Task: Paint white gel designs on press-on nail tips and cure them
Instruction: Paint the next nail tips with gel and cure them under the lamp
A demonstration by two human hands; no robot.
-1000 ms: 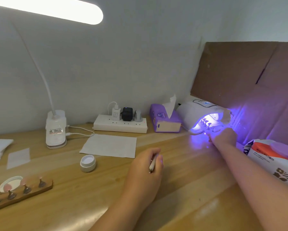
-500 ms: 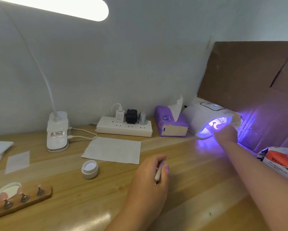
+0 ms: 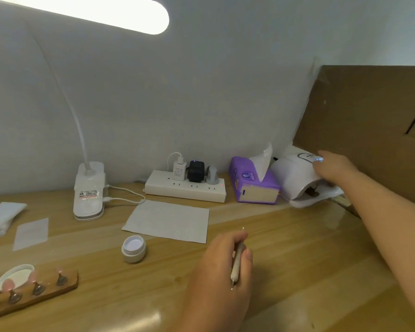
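My left hand (image 3: 216, 271) rests on the desk near the front, shut on a thin dotting pen (image 3: 236, 264) with a white tip at each end. My right hand (image 3: 333, 168) reaches to the far right and lies on top of the white curing lamp (image 3: 290, 178), fingertips on its lit control panel. The lamp's inside is dark, with small dark shapes just visible in its mouth. An open jar of white gel (image 3: 133, 249) stands left of my left hand. A wooden holder (image 3: 45, 293) with several pink nail tips on stands sits at the front left.
The jar's lid (image 3: 16, 275) lies behind the holder. A white paper sheet (image 3: 168, 220), a power strip (image 3: 185, 190), a purple tissue pack (image 3: 252, 188) and a desk lamp base (image 3: 89, 192) line the back. Cardboard (image 3: 369, 116) stands behind the curing lamp. Wipes (image 3: 2, 216) lie far left.
My right hand has come out of the lamp's mouth and moved up onto its top. The purple light inside has gone out. My left hand stays put with the pen.
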